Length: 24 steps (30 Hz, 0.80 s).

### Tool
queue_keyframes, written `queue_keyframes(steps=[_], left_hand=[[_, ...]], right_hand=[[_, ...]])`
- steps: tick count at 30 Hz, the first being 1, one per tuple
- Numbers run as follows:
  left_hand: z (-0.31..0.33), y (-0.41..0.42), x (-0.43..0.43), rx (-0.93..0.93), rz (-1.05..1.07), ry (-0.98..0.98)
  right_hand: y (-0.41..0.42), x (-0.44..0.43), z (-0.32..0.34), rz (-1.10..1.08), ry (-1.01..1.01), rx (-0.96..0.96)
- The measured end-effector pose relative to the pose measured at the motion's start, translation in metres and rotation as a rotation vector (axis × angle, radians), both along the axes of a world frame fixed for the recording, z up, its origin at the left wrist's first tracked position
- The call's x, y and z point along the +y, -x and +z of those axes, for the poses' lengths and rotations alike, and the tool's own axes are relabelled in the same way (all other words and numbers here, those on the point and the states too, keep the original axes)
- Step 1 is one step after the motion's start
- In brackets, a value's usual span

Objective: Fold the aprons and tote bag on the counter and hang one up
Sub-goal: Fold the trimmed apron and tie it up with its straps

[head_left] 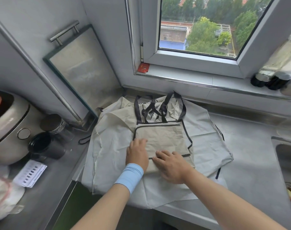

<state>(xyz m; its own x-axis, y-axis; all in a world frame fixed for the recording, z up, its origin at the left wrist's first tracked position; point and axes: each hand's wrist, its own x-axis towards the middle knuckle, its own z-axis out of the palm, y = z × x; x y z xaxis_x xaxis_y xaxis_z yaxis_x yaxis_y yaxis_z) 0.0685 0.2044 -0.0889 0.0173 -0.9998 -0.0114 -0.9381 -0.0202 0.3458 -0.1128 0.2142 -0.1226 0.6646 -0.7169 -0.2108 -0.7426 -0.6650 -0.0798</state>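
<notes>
A folded beige apron (163, 138) with dark trim lies on top of a pile of pale fabric on the counter (250, 156). Behind it sits a pale tote bag (158, 108) with black straps and a dark print. A larger pale grey apron (206, 143) is spread flat beneath them and hangs over the counter's front edge. My left hand (137, 152), with a blue wristband, presses flat on the folded apron's left edge. My right hand (172, 164) lies flat on its near edge, fingers spread.
A rice cooker (7, 128), dark jars (47, 141) and a paper slip (31, 173) stand at the left. A framed board (80, 68) leans against the wall. A sink (287, 160) is at the right, bottles (270, 77) on the window sill.
</notes>
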Motion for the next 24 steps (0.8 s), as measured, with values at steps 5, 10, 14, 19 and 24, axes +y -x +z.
queue_keyframes(steps=[5,10,14,19,24], left_hand=[[-0.033,0.010,0.010,-0.273,-0.401,-0.234],[-0.061,-0.005,0.016,-0.321,-0.517,-0.308],[-0.066,-0.014,0.014,-0.319,-0.612,-0.352],[-0.057,-0.009,0.010,-0.390,-0.638,-0.430],[-0.039,-0.003,0.010,-0.466,-0.610,-0.390]], right_hand=[[0.004,-0.004,-0.009,-0.336,-0.100,-0.078],[0.036,0.013,-0.040,-0.466,-0.113,-0.062],[0.048,0.025,-0.042,-0.498,-0.130,-0.125],[0.049,0.019,-0.029,-0.273,-0.003,-0.106],[0.033,0.010,-0.017,0.013,0.126,0.035]])
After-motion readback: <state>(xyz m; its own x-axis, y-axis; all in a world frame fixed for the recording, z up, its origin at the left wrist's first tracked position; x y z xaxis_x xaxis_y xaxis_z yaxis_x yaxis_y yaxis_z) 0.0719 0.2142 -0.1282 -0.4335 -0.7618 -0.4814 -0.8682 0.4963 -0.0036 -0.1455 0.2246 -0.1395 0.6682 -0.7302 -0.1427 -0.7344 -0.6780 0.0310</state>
